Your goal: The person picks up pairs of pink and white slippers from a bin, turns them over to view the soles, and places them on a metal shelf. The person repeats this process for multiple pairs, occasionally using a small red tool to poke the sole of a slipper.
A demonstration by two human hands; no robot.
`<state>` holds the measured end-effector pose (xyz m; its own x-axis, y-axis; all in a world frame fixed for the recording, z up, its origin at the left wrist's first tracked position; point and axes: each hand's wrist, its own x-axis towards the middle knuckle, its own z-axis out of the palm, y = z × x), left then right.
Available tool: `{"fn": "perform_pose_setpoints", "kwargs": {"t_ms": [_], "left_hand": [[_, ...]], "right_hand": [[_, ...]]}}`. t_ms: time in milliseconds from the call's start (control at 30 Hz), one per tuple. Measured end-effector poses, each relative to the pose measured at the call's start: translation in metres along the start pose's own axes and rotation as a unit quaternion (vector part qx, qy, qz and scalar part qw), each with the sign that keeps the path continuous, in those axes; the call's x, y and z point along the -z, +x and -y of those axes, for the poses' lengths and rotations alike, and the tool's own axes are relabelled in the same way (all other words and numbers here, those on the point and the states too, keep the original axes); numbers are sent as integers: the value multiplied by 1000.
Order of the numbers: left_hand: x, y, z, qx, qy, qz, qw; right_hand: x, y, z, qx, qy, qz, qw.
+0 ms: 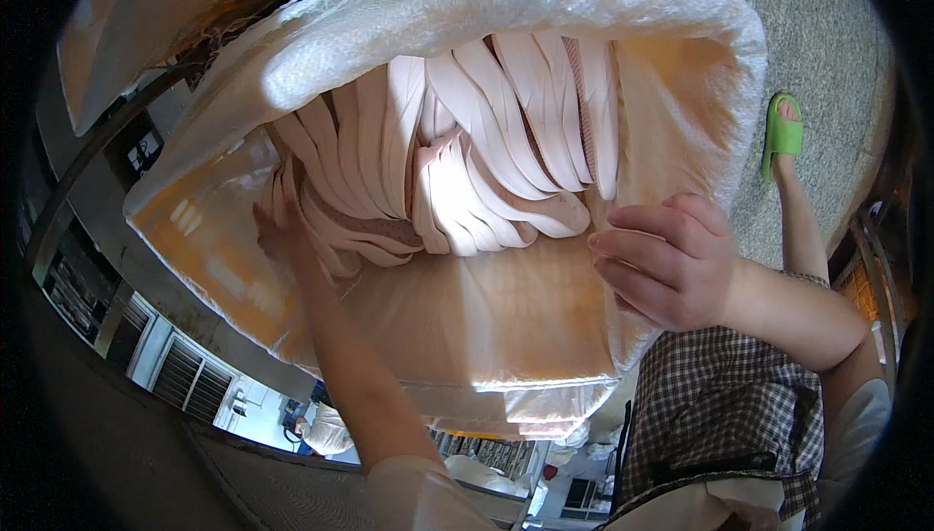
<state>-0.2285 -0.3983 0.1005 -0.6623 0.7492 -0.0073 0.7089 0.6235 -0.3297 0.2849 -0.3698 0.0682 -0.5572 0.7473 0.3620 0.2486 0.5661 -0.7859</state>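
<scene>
A large white woven sack (506, 6) gapes open before me, its rim rolled outward. Inside lie rows of long, flat, pale pink pieces with rounded ends (486, 191), like insoles, stacked on edge; several have a patterned or speckled darker face. At the left end of the rows, my left hand (279, 231) reaches into the sack, its fingers closed against the outermost pieces. Over the sack's right side, my right hand (671, 259) is held above the lining, with fingers curled inward; its palm is hidden, and whether it holds anything does not show.
A curved metal bar (73, 176) runs along the left, next to the sack. Grey speckled floor (798, 25) lies to the right, where my foot stands in a green slipper (784, 127). A checked apron (725, 405) hangs at my front. A barred window (190, 375) appears lower left.
</scene>
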Motion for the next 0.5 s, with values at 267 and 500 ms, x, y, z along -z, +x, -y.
{"fn": "perform_pose_setpoints", "kwargs": {"t_ms": [267,500], "left_hand": [[-34,36,65,13,64,97,993],[-20,15,42,-18,-15,84,996]], "right_hand": [[-1,2,-3,17,5,-18,1000],[-1,-3,0,24,-16,-7,1000]]}}
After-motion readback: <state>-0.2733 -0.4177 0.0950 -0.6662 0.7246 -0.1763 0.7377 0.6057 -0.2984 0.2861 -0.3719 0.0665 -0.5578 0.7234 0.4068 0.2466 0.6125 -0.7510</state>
